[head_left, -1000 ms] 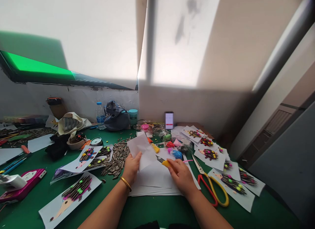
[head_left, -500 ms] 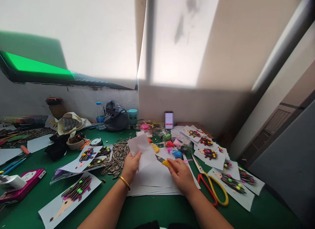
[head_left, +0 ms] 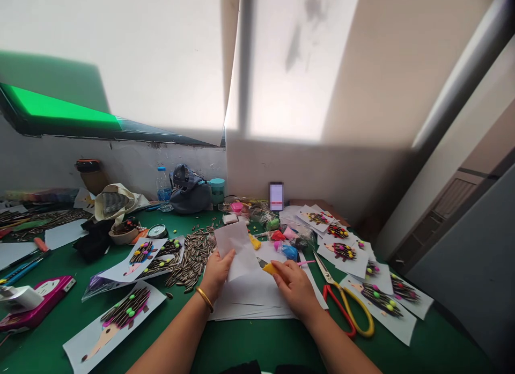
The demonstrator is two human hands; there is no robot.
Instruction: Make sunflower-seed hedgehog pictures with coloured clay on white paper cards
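Note:
My left hand [head_left: 217, 273] grips a white sheet of paper [head_left: 238, 249] by its lower left edge and holds it tilted up. In my right hand [head_left: 296, 288] is a yellow utility knife [head_left: 269, 268], its blade pointing left toward the paper's right edge; part of the blade is hidden behind or against the sheet, and I cannot tell whether it touches. Beneath both hands lies a stack of white paper [head_left: 253, 304] on the green table. Scissors [head_left: 336, 288] with red and yellow handles rest just right of my right hand.
Sunflower seeds [head_left: 192, 258] are heaped left of the paper. Finished hedgehog pictures [head_left: 120, 320] lie at the left, and more hedgehog cards [head_left: 341, 251] at the right. Colored clay packets [head_left: 288, 250] and a propped phone [head_left: 276, 197] sit behind. A water bottle [head_left: 163, 190] stands by the wall.
The held sheet has shifted slightly right and turned more toward me, now covering part of the knife blade. My right hand and the knife have barely moved.

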